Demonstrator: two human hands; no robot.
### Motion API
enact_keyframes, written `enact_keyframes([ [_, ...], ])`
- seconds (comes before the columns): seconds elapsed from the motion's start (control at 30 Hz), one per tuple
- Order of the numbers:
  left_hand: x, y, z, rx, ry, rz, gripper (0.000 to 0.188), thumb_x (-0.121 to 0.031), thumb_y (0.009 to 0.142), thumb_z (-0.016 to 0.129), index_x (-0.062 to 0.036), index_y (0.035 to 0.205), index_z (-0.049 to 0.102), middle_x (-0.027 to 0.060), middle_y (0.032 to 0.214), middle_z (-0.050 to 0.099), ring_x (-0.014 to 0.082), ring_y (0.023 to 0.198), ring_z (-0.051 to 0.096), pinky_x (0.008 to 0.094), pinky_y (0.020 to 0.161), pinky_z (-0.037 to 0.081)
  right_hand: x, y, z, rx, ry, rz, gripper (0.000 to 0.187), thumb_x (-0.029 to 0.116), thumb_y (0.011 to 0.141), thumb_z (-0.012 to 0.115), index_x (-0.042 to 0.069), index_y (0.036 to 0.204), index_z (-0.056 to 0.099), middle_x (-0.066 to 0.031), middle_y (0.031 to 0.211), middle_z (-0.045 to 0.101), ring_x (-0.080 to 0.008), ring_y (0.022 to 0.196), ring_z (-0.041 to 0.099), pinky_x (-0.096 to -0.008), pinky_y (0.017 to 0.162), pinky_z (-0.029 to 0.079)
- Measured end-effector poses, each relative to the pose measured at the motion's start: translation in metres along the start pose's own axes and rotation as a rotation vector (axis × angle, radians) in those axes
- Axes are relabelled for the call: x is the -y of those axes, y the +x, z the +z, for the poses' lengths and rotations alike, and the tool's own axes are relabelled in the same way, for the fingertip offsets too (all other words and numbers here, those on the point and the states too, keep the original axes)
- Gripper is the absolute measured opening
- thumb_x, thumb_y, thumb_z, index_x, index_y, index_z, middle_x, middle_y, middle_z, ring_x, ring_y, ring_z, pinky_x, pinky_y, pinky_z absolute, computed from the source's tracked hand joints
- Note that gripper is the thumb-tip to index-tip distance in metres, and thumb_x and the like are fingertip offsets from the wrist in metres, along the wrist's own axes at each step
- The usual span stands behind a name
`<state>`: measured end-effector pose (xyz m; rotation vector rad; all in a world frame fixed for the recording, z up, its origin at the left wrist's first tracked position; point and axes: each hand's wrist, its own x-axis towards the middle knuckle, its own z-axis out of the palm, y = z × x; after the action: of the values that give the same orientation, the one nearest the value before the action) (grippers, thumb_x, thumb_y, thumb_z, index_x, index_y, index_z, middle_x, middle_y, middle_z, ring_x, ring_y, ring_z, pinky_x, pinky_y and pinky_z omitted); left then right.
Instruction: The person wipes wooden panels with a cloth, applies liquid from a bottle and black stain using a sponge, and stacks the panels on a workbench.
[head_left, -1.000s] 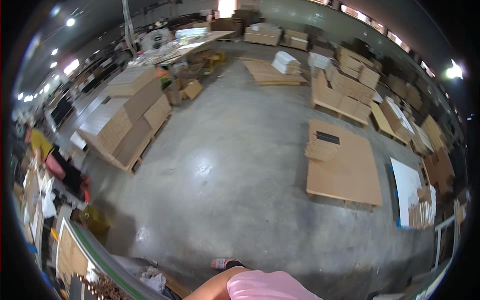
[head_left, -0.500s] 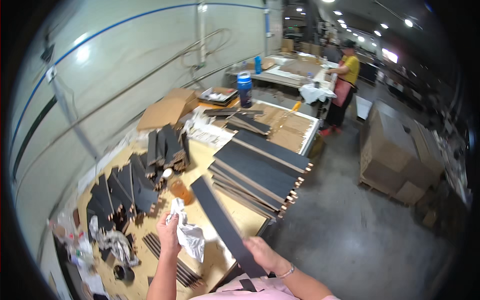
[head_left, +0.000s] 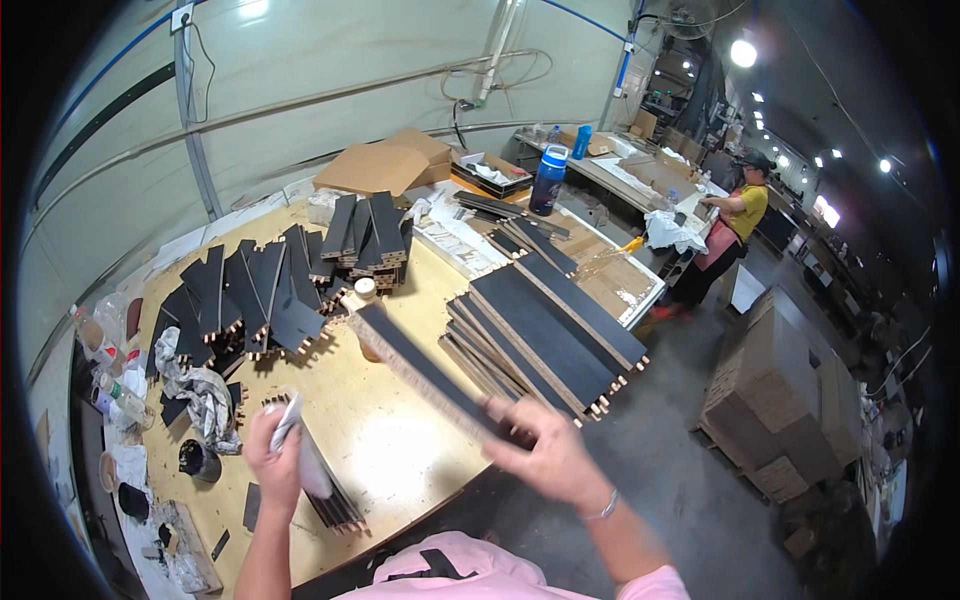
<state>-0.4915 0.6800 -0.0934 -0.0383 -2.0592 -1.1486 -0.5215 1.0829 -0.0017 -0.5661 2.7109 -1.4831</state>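
My right hand (head_left: 548,450) grips one end of a long dark board (head_left: 425,385), which slants up and leftward over the table. Its pale, unfinished edge faces me, and motion blurs it slightly. Bunched in my closed left hand (head_left: 270,455) is a white cloth (head_left: 314,470), held apart from the board. Beneath the cloth lie several narrow dark strips (head_left: 338,508), side by side. A bottle with a pale cap (head_left: 366,288) stands behind the board's far end, mostly hidden by it.
Dark boards with wooden pegs lie piled at the left (head_left: 268,285) and stacked at the right (head_left: 560,325). A black-stained cup (head_left: 198,460) and a crumpled rag (head_left: 205,400) sit near the left edge. Beyond are a blue bottle (head_left: 548,180), wrapped cartons (head_left: 775,390) and a co-worker (head_left: 735,225).
The board has been turned, so its pale edge now shows instead of mostly its dark face. My left hand with the cloth has moved left, away from it. The whole view has shifted.
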Motion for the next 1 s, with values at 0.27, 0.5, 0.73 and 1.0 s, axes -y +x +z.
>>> enact_keyframes([
  [0.27,-0.035,-0.085,0.010,0.195,-0.260,-0.332,0.020,0.003,0.087,0.079,0.0042,0.107,0.076,0.0099,0.102,0.072,0.0191,0.093,0.069,0.0322,0.086,0.054,-0.095,0.102,-0.067,-0.345,-0.878,0.165,0.055,0.041,0.091,0.086,0.012,0.137,0.078,-0.0128,0.121,0.065,-0.0343,0.119,0.061,-0.0498,0.089,0.056],
  [0.5,-0.041,-0.089,-0.006,0.247,-0.277,-0.307,0.018,0.002,0.088,0.079,0.0041,0.105,0.078,0.0080,0.097,0.071,0.0160,0.089,0.066,0.0302,0.080,0.050,-0.095,0.106,-0.046,-0.481,-1.000,0.087,0.035,0.033,0.091,0.085,0.008,0.115,0.082,-0.0132,0.117,0.061,-0.0343,0.118,0.057,-0.0482,0.099,0.051],
  [0.73,-0.006,-0.113,-0.049,0.081,-0.270,-0.506,0.017,0.004,0.091,0.077,0.0061,0.108,0.076,0.0030,0.097,0.070,0.0103,0.089,0.064,0.0271,0.081,0.050,-0.059,0.094,0.027,-0.470,-0.770,-0.199,0.033,0.023,0.084,0.085,0.009,0.114,0.082,-0.0105,0.114,0.066,-0.0321,0.112,0.063,-0.0466,0.090,0.056],
  [1.0,-0.002,-0.097,-0.049,-0.062,-0.700,-0.834,0.020,-0.001,0.099,0.067,0.0052,0.117,0.072,0.0041,0.098,0.071,0.0110,0.080,0.065,0.0274,0.076,0.053,-0.101,0.114,-0.055,-0.570,-0.876,0.045,0.076,0.046,0.091,0.083,0.004,0.152,0.065,-0.0251,0.150,0.057,-0.0411,0.144,0.049,-0.0514,0.121,0.043],
])
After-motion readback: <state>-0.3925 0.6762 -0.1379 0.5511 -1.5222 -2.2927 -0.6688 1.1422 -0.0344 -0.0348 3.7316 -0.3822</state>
